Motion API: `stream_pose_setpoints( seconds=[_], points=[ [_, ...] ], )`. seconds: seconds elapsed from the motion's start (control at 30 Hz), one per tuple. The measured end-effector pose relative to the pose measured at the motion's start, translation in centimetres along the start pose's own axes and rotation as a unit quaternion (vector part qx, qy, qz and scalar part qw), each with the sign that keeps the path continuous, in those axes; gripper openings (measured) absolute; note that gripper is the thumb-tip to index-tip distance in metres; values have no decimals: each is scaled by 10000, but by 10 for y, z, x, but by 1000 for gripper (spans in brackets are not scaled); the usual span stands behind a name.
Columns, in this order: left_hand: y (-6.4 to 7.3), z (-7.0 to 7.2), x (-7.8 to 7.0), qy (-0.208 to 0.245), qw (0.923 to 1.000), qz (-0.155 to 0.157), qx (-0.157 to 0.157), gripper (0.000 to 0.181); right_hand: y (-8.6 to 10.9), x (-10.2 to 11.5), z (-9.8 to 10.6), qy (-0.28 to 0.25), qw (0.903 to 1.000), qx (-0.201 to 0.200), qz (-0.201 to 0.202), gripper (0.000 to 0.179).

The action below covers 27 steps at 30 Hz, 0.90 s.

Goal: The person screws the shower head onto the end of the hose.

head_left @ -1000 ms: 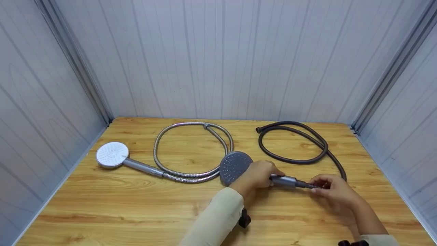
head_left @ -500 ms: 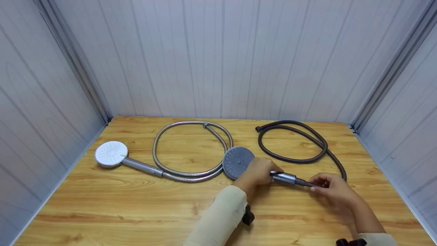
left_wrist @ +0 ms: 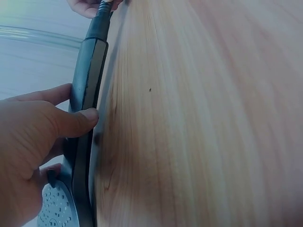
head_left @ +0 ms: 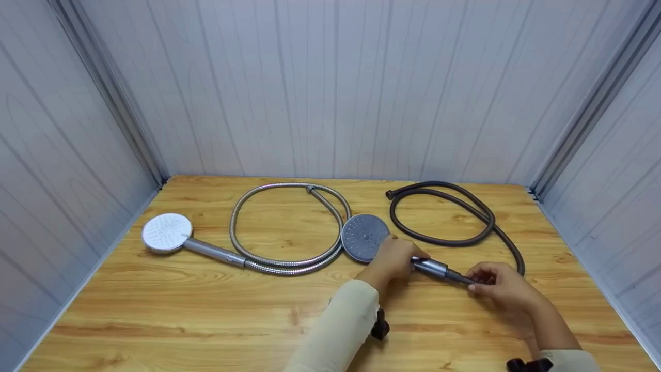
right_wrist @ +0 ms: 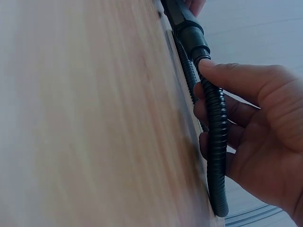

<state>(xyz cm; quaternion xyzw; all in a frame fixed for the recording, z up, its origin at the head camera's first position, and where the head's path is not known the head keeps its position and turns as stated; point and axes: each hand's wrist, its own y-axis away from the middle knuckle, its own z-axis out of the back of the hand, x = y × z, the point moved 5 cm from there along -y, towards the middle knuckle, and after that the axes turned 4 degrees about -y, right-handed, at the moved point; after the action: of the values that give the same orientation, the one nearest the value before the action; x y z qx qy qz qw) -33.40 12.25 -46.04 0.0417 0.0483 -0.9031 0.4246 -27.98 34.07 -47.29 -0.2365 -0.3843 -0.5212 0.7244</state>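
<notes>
A dark grey shower head (head_left: 365, 238) with round holed face lies spray side up at the middle right of the table. My left hand (head_left: 396, 258) grips its handle (left_wrist: 84, 94) just behind the face, thumb on one side and fingers on the other. The handle's far end meets the dark connector of a black ribbed shower hose (right_wrist: 217, 137). My right hand (head_left: 503, 287) pinches that hose right beside the connector, thumb on top and fingers beneath. From there the hose curls back behind the right hand into a loop.
To the left lies a chrome shower head (head_left: 167, 233) with a white face, joined to a coiled silver hose (head_left: 289, 266). The black hose's loose end (head_left: 390, 195) lies near the back wall (head_left: 330, 93). Panelled walls enclose the wooden table (head_left: 206, 320) on three sides.
The left hand has swung the grey shower head slightly away from me and to the right, its face moving off the silver hose's lower coil. The right hand stays nearly in place.
</notes>
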Motion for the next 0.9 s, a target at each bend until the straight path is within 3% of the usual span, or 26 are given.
stream_pose_setpoints(
  seconds=[0.57,0.9],
  points=[
    [-3,-3,0,-308,9994,146,87,52,-1,8,-5,464,9988,-55,-163,15],
    [5,6,-1,-485,9958,-43,-769,38,1,12,-5,981,9939,-423,-273,16]
  ],
)
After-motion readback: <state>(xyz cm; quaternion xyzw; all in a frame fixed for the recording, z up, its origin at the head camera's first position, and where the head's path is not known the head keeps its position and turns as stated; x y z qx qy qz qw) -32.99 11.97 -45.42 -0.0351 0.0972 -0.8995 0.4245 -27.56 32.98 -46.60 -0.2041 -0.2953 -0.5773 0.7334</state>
